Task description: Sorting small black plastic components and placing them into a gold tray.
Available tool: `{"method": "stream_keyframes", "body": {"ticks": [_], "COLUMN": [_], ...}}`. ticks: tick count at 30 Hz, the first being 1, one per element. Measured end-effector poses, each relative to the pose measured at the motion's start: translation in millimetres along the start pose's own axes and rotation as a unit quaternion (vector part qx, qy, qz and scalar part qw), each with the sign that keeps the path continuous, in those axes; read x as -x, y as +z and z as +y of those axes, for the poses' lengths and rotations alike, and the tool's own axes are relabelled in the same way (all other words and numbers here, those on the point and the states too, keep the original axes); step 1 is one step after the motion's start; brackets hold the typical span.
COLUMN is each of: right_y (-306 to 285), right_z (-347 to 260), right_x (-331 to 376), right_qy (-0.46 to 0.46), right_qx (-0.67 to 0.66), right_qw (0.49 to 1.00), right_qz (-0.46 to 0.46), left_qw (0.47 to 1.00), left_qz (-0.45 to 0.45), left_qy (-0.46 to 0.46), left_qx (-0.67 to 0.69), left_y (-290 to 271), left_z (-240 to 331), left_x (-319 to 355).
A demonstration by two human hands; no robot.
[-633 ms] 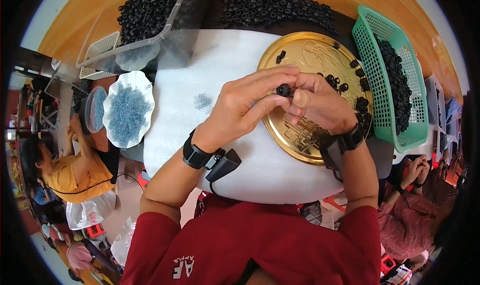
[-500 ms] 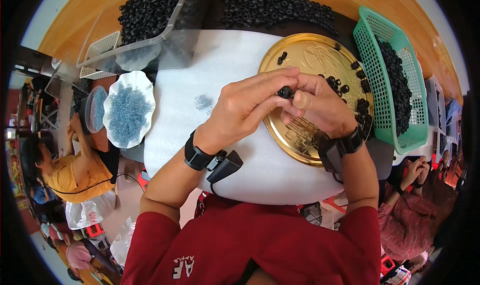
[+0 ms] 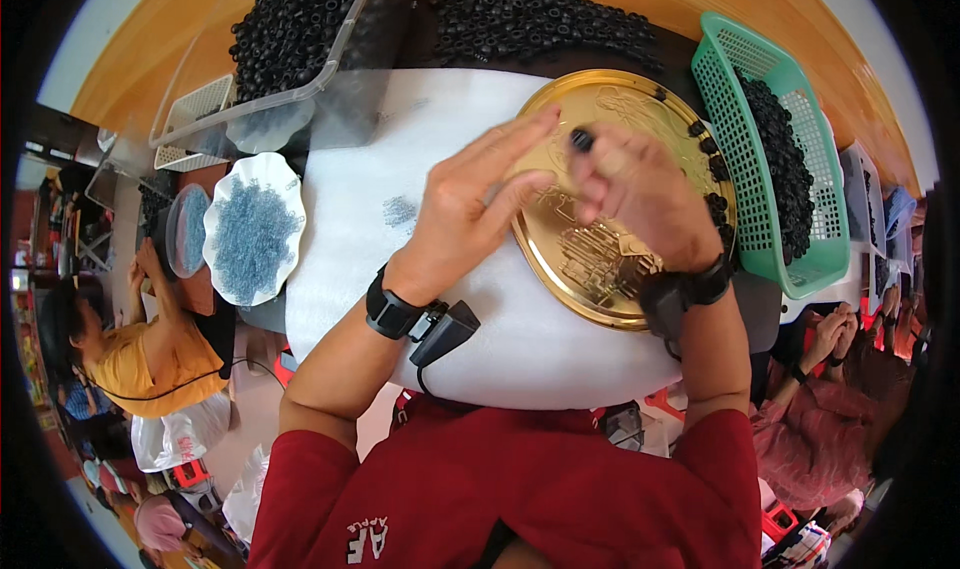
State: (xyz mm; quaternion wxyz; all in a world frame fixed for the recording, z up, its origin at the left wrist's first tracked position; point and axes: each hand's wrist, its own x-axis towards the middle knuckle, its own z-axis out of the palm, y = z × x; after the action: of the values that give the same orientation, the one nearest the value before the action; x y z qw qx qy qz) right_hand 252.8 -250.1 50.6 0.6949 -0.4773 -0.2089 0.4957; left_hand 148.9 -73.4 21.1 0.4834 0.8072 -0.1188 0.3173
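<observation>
On the far left, sitting, a person in a yellow shirt (image 3: 165,359). Next, a round tub (image 3: 178,259) of thin clear plastic, just beside a smooth white dish (image 3: 268,166) with a wavy edge. In the dish, a fluffy-looking heap of pale blue beads (image 3: 258,231), tiny and glassy. Behind, a big see-through plastic box (image 3: 345,44) with rounded corners, full of hard black rings (image 3: 290,29).

In the middle, on the table, a soft white foam sheet (image 3: 335,219), with a small patch of blue beads (image 3: 400,210) lying on top. Over the sheet, the left hand (image 3: 475,194), fingers straight, thumb spread away from them, around a black strap at the wrist. At the back, a long, bumpy strip of black rings (image 3: 540,19).

Farther right, a round, shiny gold tray (image 3: 548,259) with raised pictures in the metal. Above the tray, between both hands, a small black piece (image 3: 581,139), short, round and a bit shiny, but too blurry for more. Pinched at the fingertips of the right hand (image 3: 645,194), blurred too. Along the tray's right edge, lumpy black pieces (image 3: 718,209). Last, a green plastic basket (image 3: 740,169) full of little holes, tilted in view, with a dark, knobbly pile (image 3: 780,169) inside.
</observation>
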Motion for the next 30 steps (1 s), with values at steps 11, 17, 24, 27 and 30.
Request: {"method": "stream_keyframes", "body": {"ticks": [11,17,24,27,30], "right_y": [-97,-40,-35,-25,-11], "right_z": [-73,-40,5,0,-9], "right_x": [55,24,-4,-3,1], "right_qy": [-0.379,-0.196,-0.207,-0.171,-0.127], "right_qx": [-0.321,0.511,0.757,0.670,0.484], "right_qw": [0.863,0.805,0.610,0.713,0.860], "right_qz": [0.091,0.229,0.113,0.114,0.104], "left_qw": [0.987,0.988,0.987,0.986,0.984], "left_qz": [0.004,0.004,0.006,-0.005,-0.016], "left_qy": [-0.141,-0.134,-0.146,-0.155,-0.156], "left_qx": [0.083,0.075,0.070,0.066,0.088], "left_y": [-1,-2,-3,-3,-3], "left_z": [-1,-5,3,3,2], "left_x": [4,6,6,7,8]}}
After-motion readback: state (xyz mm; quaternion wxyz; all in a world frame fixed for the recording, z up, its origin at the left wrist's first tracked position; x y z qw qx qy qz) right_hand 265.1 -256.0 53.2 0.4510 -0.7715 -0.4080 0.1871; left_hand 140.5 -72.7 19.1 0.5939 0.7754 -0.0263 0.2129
